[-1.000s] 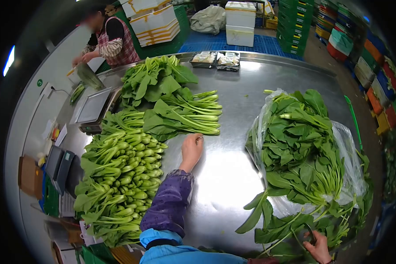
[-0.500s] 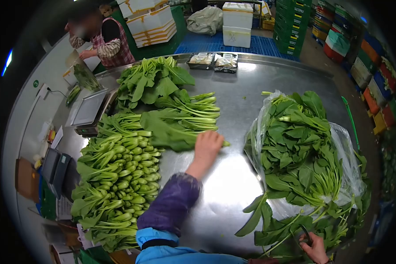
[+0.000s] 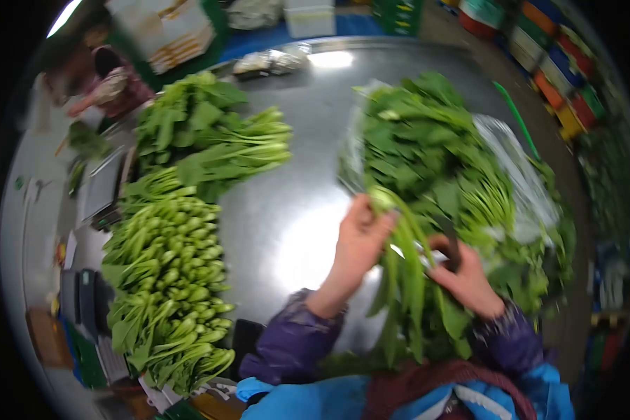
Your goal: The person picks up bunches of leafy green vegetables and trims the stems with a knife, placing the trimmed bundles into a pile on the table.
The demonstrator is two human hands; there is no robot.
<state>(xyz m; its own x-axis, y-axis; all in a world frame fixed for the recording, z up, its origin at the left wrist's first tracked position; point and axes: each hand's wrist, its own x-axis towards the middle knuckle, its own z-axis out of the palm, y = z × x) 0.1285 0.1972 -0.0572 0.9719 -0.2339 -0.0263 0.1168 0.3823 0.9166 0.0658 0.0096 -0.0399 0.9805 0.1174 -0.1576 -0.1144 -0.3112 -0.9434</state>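
Pinched in my left hand (image 3: 360,238) is the pale root end of a leafy green plant (image 3: 407,294), its stems and leaves hanging down over the table's near edge. My right hand (image 3: 465,276) is closed around a dark knife (image 3: 449,241), close beside those stems. Behind both hands, a heap of loose greens (image 3: 420,147) lies in an open clear plastic bag (image 3: 507,157). To the left, many greens are stacked in rows (image 3: 178,245) with their pale bases facing right. A smaller bunch of greens (image 3: 248,147) lies beyond them.
The steel table (image 3: 280,210) spans the middle. Packaged items (image 3: 273,61) lie at its far edge. A scale (image 3: 105,185) stands at the left. Another person (image 3: 115,87) is at the far left. Colourful crates (image 3: 560,84) are stacked on the right.
My left hand has moved right from the greens on the left and now holds a plant. My right hand has risen with the knife from the near right edge. The view has shifted.
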